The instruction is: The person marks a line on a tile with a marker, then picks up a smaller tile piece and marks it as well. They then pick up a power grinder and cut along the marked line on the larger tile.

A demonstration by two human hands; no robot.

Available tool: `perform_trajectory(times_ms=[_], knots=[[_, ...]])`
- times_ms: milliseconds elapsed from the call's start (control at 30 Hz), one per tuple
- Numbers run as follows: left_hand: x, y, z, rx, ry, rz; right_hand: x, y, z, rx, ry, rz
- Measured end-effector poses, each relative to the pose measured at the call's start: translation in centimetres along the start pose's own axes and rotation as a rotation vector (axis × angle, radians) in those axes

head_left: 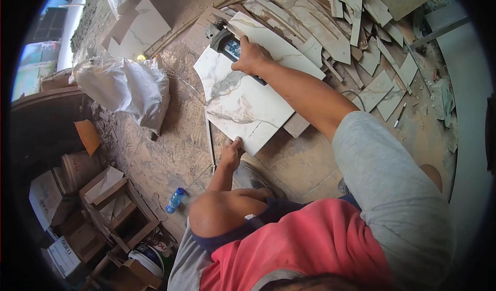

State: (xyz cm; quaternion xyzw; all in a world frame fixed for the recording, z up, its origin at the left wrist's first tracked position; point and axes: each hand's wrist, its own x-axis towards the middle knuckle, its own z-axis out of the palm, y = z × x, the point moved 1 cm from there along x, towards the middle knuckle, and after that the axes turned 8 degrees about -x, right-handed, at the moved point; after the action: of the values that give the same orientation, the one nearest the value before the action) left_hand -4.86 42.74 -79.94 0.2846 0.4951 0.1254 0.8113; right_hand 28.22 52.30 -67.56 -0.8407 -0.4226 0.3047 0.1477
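Note:
A large white marble-patterned tile with grey-brown veins lies in front of me, its left edge cut in a curve. My right hand is wrapped round the body of an angle grinder, whose head sits near the tile's far left edge. Whether the grinder's disc touches the tile I cannot make out. At the tile's near corner my left hand grips the edge, thumb on top and the other fingers mostly hidden.
Broken tile pieces and strips pile up at the back right. A white sack stands to the left. Boxes, a wooden frame and a blue bottle are at lower left. A marker lies at right.

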Motion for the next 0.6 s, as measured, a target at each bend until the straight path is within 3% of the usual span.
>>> perform_trajectory(times_ms=[600], knots=[[-0.4, 0.6, 1.0, -0.058, 0.029, -0.028, 6.3, -1.8, 2.6, -0.011, -0.035, 0.028]])
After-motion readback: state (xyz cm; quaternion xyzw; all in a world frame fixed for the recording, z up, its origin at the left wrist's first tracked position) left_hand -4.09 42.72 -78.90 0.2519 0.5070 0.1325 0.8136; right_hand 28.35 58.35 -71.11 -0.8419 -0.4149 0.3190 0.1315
